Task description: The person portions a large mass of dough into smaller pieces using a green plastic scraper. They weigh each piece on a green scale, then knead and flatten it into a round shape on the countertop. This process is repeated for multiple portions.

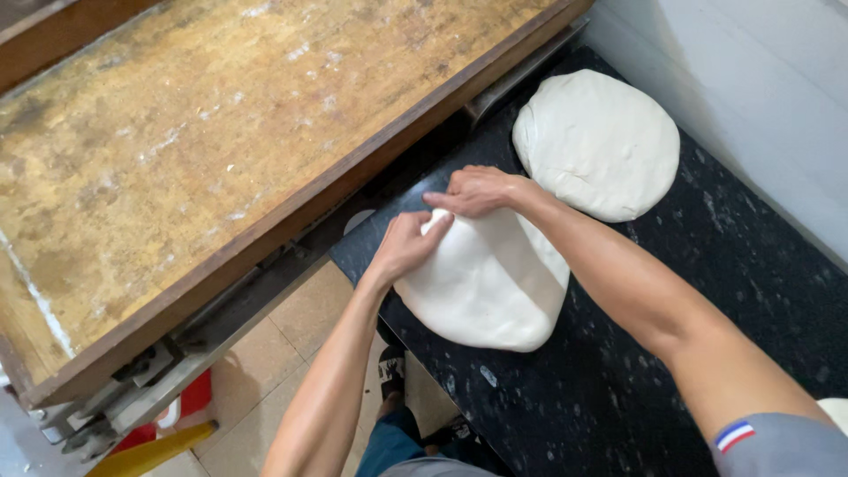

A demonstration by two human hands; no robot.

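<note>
A black speckled stone table [707, 291] carries two flattened white dough rounds [495, 283] [597, 141], lying near each other.

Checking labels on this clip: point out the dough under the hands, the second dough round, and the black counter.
Near dough [490, 287], head view, middle of its smooth top.
Far dough round [596, 146], head view, centre of its surface.
Black counter [724, 256], head view, bare speckled stretch.

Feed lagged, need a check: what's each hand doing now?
Left hand: closed, gripping the near dough piece at its edge.
Right hand: closed, pinching the same dough's top edge.
</note>
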